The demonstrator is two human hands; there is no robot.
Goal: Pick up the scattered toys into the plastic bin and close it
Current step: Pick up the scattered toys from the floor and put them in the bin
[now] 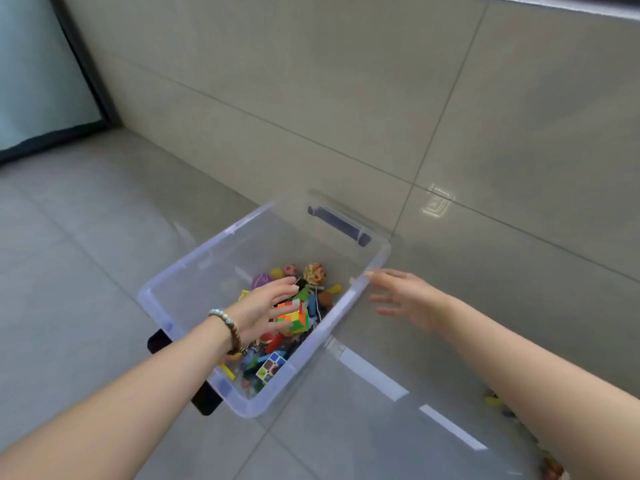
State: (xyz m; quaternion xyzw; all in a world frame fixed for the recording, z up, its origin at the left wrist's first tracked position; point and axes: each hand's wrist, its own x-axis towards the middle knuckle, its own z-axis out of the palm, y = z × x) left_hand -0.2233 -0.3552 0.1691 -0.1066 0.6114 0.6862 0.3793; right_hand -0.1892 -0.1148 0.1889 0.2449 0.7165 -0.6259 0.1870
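Left hand (263, 306) spread above bin (188, 259), right hand (405, 296) outstretched.

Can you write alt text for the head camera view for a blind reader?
A person's left hand reaches into a clear bin full of toys, over a colourful cube; the open right hand hovers by its rim. The bin stands lidless on a tiled floor by a wall.

Left hand (265, 306) spreads above toys (314, 273) in the plastic bin (194, 258); right hand (407, 299) beside its rim.

Tiled floor (86, 254), plastic bin (194, 260), stray toys (493, 400)
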